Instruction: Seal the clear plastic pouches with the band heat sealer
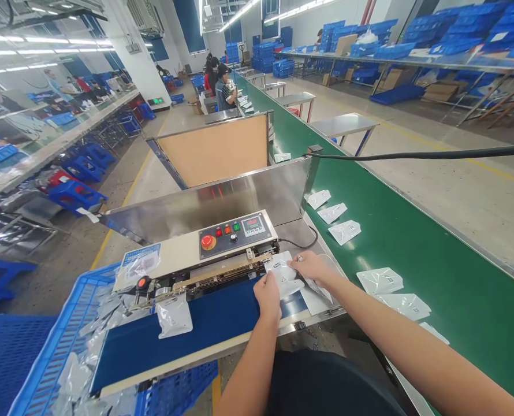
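A white pouch [283, 270] is at the feed end of a band sealing machine [183, 260], its upper edge by the sealing strip. My left hand [268, 294] is closed on the pouch's left side, thumb up. At its upper right edge, my right hand [309, 267] is closed in a pinch. Another white pouch [317, 287] shows beneath the right hand; whether the fingers touch it I cannot tell. Farther left, a single white pouch [174, 315] hangs from the sealing strip over the blue belt [222, 312].
A blue basket [44, 358] holding many pouches stands at the belt's left end. On the right runs a green conveyor [395, 231] with several white pouches [344, 232]. A metal partition [222, 196] rises behind the machine. A black cable [421, 155] crosses above the conveyor. People [224, 89] sit farther along.
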The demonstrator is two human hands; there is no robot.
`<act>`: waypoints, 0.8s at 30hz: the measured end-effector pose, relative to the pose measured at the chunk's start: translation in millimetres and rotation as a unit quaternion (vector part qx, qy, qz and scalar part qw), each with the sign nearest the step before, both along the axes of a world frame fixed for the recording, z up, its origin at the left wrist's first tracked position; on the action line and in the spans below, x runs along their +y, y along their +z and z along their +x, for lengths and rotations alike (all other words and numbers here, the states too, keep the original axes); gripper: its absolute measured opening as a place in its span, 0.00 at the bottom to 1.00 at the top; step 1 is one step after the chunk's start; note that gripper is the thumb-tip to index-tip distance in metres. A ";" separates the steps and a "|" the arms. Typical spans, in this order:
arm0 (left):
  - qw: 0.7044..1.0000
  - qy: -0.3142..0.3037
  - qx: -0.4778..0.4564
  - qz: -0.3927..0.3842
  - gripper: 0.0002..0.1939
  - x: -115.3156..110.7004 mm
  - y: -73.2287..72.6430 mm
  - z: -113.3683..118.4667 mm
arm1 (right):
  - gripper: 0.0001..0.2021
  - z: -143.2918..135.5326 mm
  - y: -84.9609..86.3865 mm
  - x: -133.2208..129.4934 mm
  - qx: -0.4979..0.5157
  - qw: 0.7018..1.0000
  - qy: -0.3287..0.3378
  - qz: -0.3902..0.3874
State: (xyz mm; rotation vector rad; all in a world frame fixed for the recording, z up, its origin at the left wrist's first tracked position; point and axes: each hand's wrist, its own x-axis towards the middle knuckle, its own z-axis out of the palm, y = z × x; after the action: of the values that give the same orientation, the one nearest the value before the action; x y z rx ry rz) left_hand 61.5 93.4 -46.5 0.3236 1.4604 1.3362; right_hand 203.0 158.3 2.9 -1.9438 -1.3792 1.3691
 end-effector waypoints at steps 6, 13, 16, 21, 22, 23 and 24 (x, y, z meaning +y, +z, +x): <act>0.987 0.068 0.141 0.031 0.29 -36.2 9.4 -47.6 | 0.16 -5.0 20.8 -14.5 0.008 0.999 0.017 0.032; 0.937 -0.156 0.274 0.154 0.25 -84.2 44.1 -19.8 | 0.31 -15.4 41.6 -61.7 0.211 0.969 -0.127 -0.006; 0.936 -0.201 0.233 0.173 0.24 -72.0 54.3 2.2 | 0.34 -23.7 41.0 -72.9 0.324 0.932 -0.161 0.006; 0.966 -0.138 0.165 0.141 0.28 -53.3 52.3 12.1 | 0.31 -3.3 25.5 -81.9 0.344 0.925 -0.155 0.044; 0.971 -0.129 0.149 0.133 0.28 -52.3 49.5 12.9 | 0.30 2.5 21.1 -83.9 0.312 0.939 -0.138 0.046; 0.974 -0.125 0.140 0.129 0.28 -51.7 46.6 13.9 | 0.29 8.2 16.9 -85.8 0.278 0.952 -0.120 0.054; 0.974 -0.126 0.138 0.128 0.28 -51.3 43.8 15.0 | 0.28 13.4 13.0 -87.5 0.247 0.961 -0.101 0.068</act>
State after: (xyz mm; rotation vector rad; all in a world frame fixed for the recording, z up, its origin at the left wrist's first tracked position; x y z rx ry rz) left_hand 76.5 42.0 -2.7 0.8645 1.4155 1.3083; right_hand 216.4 70.8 15.8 -1.4696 -0.9775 1.4833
